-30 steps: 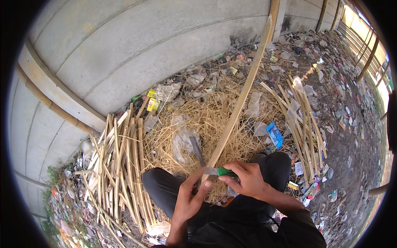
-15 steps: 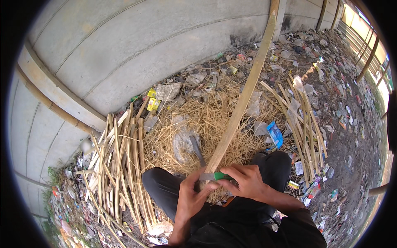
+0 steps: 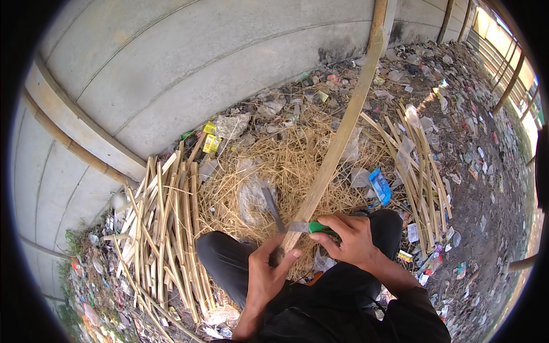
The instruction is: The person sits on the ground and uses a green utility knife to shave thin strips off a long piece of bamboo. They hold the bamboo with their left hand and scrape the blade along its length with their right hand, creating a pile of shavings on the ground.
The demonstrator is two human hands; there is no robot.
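Note:
A long bamboo strip [image 3: 334, 146] slants from my lap up toward the far wall. Its near end is gripped by my left hand [image 3: 267, 267], closed with the thumb on top. My right hand [image 3: 350, 240] is closed around the green handle of a knife [image 3: 322, 228]. The short, wide blade lies across the strip, a little beyond my left thumb. Another long dark blade [image 3: 272, 207] rests on the shavings just beyond my left hand; its handle end is hidden behind that hand.
Pale bamboo shavings [image 3: 229, 188] lie heaped before my knees. Many split strips [image 3: 163, 234] are piled at left, and a smaller bundle [image 3: 420, 177] lies at right. A blue wrapper [image 3: 380, 186] sits beside the heap. A concrete wall [image 3: 229, 63] stands behind; litter covers the ground.
The knife and my right hand have moved a little right and away from me along the strip, apart from my left hand. The strip has shifted slightly right.

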